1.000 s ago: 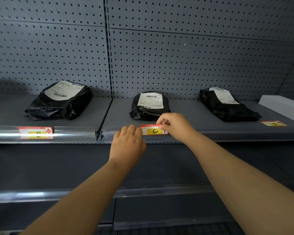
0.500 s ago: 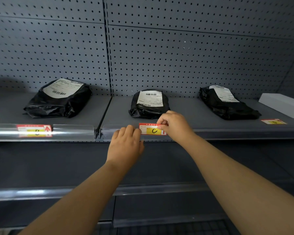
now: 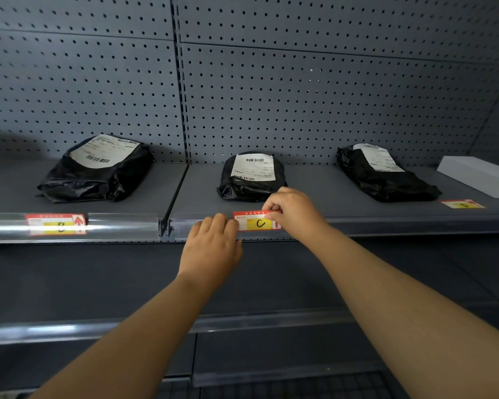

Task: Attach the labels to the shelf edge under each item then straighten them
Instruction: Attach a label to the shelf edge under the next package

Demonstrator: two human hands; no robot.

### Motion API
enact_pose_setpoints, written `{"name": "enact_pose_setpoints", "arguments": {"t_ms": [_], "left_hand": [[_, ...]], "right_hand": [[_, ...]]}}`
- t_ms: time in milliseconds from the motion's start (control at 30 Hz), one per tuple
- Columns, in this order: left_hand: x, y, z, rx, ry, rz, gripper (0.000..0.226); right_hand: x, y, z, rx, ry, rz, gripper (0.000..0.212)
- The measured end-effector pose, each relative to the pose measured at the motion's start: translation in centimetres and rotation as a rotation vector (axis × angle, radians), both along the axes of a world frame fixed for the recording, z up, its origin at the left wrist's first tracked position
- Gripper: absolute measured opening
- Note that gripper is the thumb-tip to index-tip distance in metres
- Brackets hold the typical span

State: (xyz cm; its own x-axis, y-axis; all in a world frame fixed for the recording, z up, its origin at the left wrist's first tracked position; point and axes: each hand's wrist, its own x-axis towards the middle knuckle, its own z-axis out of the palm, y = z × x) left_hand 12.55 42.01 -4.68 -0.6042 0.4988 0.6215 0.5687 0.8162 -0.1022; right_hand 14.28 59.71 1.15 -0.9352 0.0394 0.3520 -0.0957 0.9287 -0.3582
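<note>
Grey pegboard wall (image 3: pixel 300 110) backs the shelf (image 3: pixel 314 191), bearing three black parcels (image 3: pixel 251 177); label C (image 3: pixel 257 221) lies lengthwise along the shelf edge (image 3: pixel 386 226) beneath the middle parcel; right hand (image 3: pixel 294 211) pinches its upper right corner; left hand (image 3: pixel 211 249), fingers curled, touches its left end; label B (image 3: pixel 55 224) sits left.
</note>
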Motion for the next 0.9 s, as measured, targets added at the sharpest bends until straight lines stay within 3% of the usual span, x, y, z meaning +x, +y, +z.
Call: {"name": "enact_pose_setpoints", "arguments": {"t_ms": [500, 900], "left_hand": [[0.1, 0.2, 0.1, 0.007, -0.011, 0.006, 0.025], [0.8, 3.5, 3.2, 0.067, 0.014, -0.112, 0.022]], "right_hand": [[1.1, 0.5, 0.3, -0.042, 0.049, -0.043, 0.019], [3.4, 3.5, 0.4, -0.05, 0.17, -0.178, 0.02]]}}
